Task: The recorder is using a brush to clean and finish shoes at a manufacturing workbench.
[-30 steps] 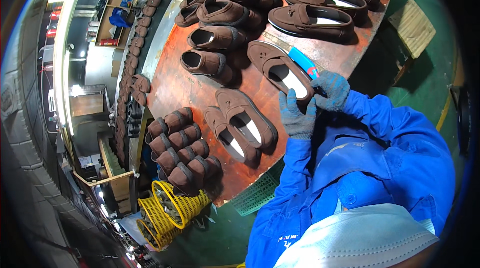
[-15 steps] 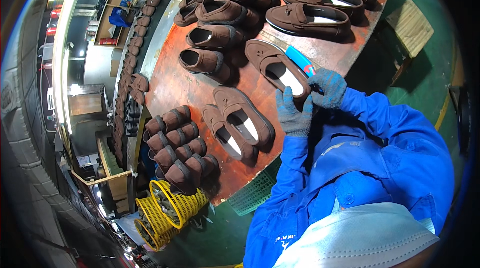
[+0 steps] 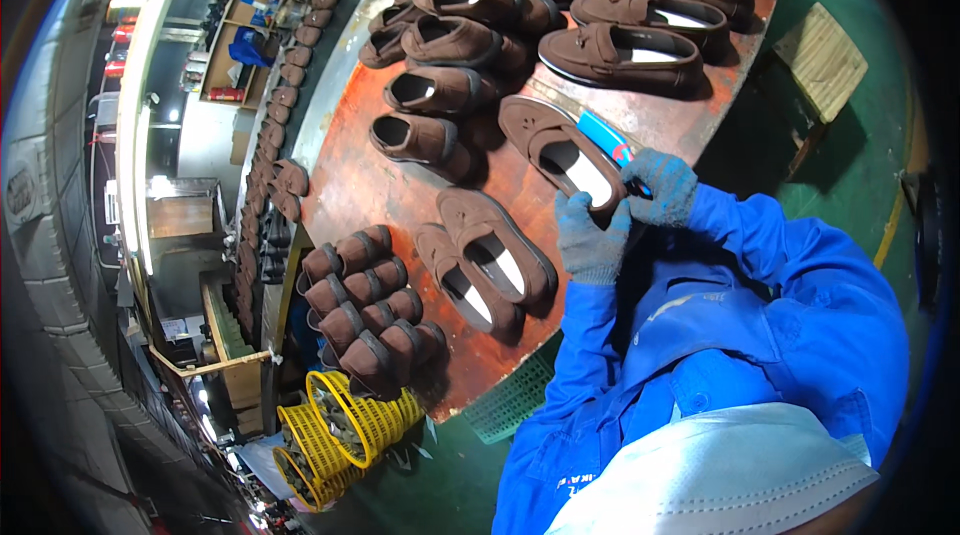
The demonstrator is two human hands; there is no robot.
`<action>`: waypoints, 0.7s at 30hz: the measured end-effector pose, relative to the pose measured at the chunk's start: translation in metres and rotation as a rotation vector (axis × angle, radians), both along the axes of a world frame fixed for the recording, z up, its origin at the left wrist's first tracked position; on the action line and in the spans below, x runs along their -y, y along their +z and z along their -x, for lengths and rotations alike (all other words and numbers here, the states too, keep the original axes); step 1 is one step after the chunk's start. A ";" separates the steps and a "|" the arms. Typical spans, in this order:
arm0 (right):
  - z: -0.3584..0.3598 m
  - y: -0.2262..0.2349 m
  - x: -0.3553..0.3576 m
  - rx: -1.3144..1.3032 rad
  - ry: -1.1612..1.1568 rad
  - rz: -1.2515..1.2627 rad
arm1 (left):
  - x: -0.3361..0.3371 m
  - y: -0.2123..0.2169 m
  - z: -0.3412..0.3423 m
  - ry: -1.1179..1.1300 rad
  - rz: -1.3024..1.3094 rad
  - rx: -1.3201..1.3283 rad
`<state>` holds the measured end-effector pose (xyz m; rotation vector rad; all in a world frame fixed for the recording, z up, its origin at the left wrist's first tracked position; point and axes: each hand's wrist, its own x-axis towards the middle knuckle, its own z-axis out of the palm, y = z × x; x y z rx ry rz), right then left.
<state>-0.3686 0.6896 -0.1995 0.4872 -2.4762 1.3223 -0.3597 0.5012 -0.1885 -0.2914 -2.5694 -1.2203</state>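
Gripping the heel of a brown shoe, the fingers of the left hand close round one side, while the right hand is just beside the other, fingers curled; whether they pinch anything cannot be told. The shoe is over the near right part of a scuffed, reddish surface, toe pointing away from the body, with a blue strip along its right side. To the left stands a pair of shoes, and further left, near the corner, a tight cluster of banded shoes. Under the edge sits a green basket; yellow baskets stand left of it, by a green floor. Further up the surface are a column of shoes and, to its right, a row of shoes. Off the right edge is a wooden board. Across the room, a long line of shoes runs past shelves holding a blue bag, and a light tube glows beyond.
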 end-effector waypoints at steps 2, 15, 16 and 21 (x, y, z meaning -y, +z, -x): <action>0.000 0.002 -0.001 0.086 0.047 0.012 | 0.000 0.005 -0.002 -0.001 0.090 -0.028; 0.024 -0.010 -0.041 0.110 -0.124 0.121 | -0.003 0.078 -0.010 -0.132 -0.060 0.092; 0.025 -0.007 -0.041 0.114 -0.134 0.119 | -0.011 0.095 -0.010 -0.155 -0.129 0.118; 0.024 -0.015 -0.027 0.087 -0.092 0.036 | -0.051 0.132 0.052 -0.366 -0.052 -0.219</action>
